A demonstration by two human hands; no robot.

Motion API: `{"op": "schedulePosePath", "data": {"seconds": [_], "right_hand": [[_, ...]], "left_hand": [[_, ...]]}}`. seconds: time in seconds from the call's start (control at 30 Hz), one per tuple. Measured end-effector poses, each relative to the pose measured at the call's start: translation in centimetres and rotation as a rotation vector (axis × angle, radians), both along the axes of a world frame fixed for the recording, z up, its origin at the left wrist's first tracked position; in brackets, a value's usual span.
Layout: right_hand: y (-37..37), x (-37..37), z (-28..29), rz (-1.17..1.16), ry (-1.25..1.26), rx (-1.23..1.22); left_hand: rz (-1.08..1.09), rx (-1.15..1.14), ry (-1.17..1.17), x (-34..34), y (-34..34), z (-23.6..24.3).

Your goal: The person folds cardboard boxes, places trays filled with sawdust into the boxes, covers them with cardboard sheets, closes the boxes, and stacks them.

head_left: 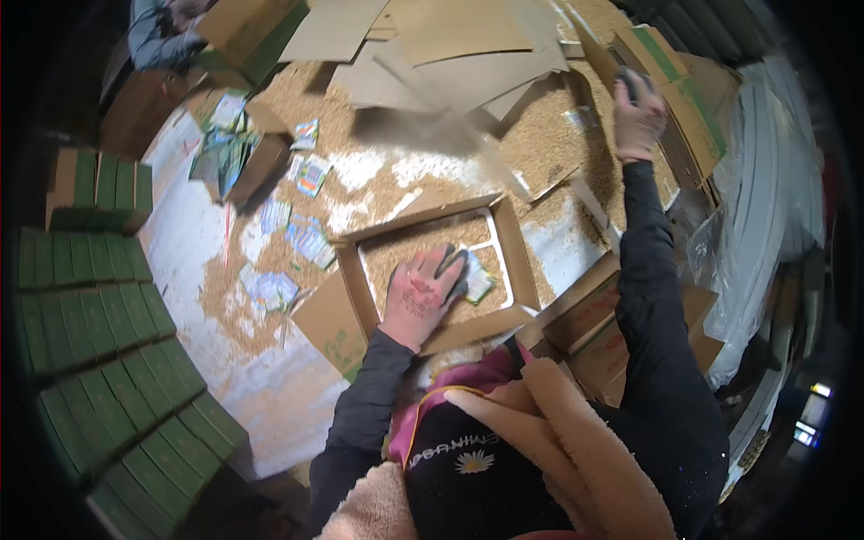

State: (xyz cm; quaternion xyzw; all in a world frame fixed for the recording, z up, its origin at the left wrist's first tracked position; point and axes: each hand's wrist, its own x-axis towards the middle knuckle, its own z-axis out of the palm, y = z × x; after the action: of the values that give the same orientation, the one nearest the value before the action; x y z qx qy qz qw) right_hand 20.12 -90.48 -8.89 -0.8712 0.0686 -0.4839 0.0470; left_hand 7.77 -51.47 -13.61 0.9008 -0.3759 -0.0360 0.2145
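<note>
My left hand (432,283), in a pink glove with dark fingertips, is inside an open cardboard box (525,270). Its curved fingers hold a small green-and-white packet (477,281) above pale granules (391,252) in a white tray. My right hand (637,117), gloved alike, reaches to the upper right, its fingers closed on the edge of upright folded cardboard (684,108).
Green boxes (108,342) are stacked at left. A box of packets (252,171), loose packets (310,234) and spilled granules lie on the white table (180,207). Cardboard sheets (450,36) cover the far side; plastic wrap (756,225) hangs at right. Another person's sleeve (144,36) shows top left.
</note>
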Motion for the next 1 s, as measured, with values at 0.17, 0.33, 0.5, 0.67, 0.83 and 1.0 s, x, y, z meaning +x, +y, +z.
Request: {"op": "schedulePosePath", "data": {"seconds": [0.17, 0.33, 0.5, 0.67, 0.83, 1.0], "right_hand": [[13.7, -12.3, 4.5, 1.051, 0.372, 0.173], [16.5, -16.3, -5.5, 1.236, 1.074, -0.638], [16.5, -16.4, -5.4, 1.057, 1.332, -0.748], [11.7, -15.4, -1.2, 0.674, 0.925, 0.973], [6.3, -17.3, -18.9, 0.762, 1.253, 1.015], [13.9, -14.9, -19.6, 0.721, 1.149, 0.582]], "left_hand": [[0.904, -0.556, -0.205, -0.6, 8.4, -0.8], [1.055, -0.899, 0.051, -1.8, 12.7, -2.1], [0.73, -0.689, 0.078, -1.8, 8.9, -2.0], [0.918, -1.35, 0.828, -4.0, 15.7, -5.3], [0.694, -0.522, 0.764, -4.0, 7.4, -15.3], [0.865, -0.355, 0.401, -4.7, 9.0, -13.6]]}}
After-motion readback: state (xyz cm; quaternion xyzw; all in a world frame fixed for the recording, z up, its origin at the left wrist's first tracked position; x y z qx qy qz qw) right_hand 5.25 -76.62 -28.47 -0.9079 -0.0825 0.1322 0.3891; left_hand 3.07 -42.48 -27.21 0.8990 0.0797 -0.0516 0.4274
